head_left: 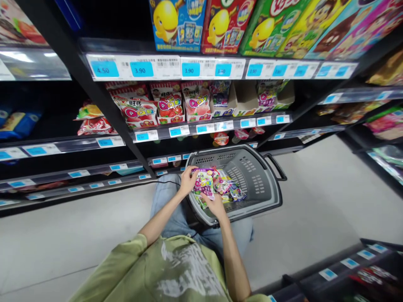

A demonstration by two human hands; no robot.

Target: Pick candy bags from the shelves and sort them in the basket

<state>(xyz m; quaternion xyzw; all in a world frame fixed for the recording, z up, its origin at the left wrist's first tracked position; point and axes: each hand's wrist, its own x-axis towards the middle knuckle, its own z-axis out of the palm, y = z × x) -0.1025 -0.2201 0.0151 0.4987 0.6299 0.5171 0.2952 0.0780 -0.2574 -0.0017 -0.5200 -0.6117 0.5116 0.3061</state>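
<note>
A grey plastic shopping basket (261, 167) stands on the floor in front of the shelves, with several candy packets (231, 189) lying in its near left part. My left hand (188, 180) and my right hand (215, 204) both grip one purple-and-green candy packet (203, 184) over the basket's near left corner. The left hand holds the packet's upper left edge, the right hand its lower edge. Fingers of both hands are closed on it.
Black shelves (94, 90) with blue price tags run along the left and far side, stocked with candy bags (138, 112) and boxes (178, 23). Another low shelf (346, 268) sits at the lower right. The grey floor (315, 209) stretches between them. The basket's black handle (277, 165) hangs right.
</note>
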